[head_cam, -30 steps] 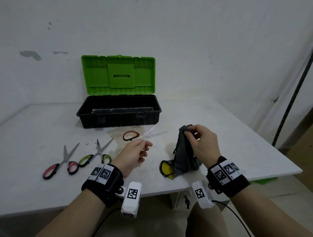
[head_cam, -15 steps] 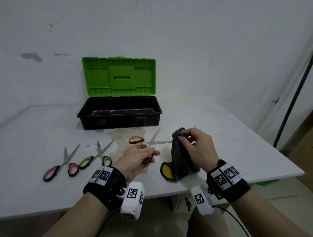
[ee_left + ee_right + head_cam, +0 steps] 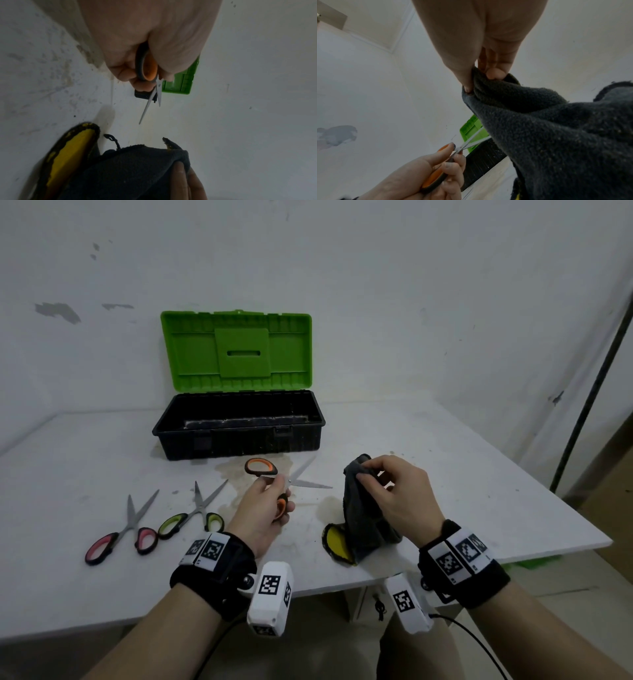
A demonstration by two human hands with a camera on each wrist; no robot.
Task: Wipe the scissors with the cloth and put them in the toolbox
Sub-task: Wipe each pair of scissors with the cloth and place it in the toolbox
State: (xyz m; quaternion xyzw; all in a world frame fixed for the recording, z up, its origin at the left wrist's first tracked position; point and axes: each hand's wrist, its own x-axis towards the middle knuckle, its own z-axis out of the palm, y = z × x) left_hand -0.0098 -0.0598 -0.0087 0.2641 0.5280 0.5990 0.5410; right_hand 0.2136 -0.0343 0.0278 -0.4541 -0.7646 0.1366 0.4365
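Since 1 s ago, orange-handled scissors (image 3: 285, 481) swung blades toward rt, tip now near dark cloth (image 3: 363, 510), not touching. Left hand (image 3: 261, 511) grips one handle loop, blades spread, held above white table (image 3: 462, 491). Right hand (image 3: 399, 494) pinches cloth's top edge; bottom rests on table w/ yellow-black patch. Toolbox (image 3: 239, 424) open behind; two other scissors lie left.

A toolbox (image 3: 239, 429) stands open at the back of the table (image 3: 445, 474). In front of it, two hands hold scissors (image 3: 274, 477) and, to their right, a cloth (image 3: 363, 515); two more pairs (image 3: 123, 525) (image 3: 195, 513) lie front-left.
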